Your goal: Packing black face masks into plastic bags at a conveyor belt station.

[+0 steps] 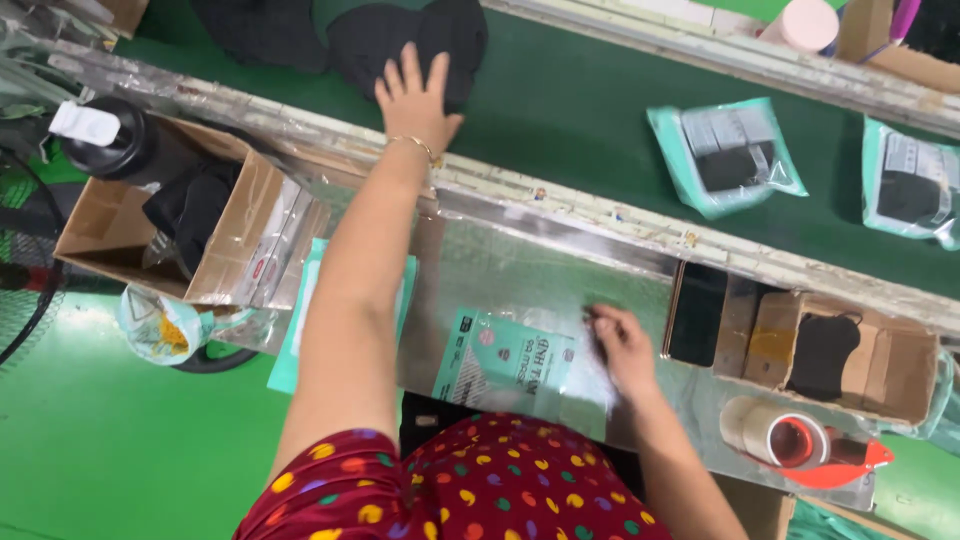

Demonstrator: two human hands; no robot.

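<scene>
My left hand reaches far forward onto the green belt, fingers spread flat on a black fabric mask. On the shiny metal work surface in front of me, my right hand rests with fingertips on the right edge of a teal and clear plastic bag. A bracelet circles my left wrist.
Two filled teal bags lie on the belt at right. A cardboard box with black fabric and a dark bottle stands at left. At right are a phone, a box with a black mask, and a tape dispenser.
</scene>
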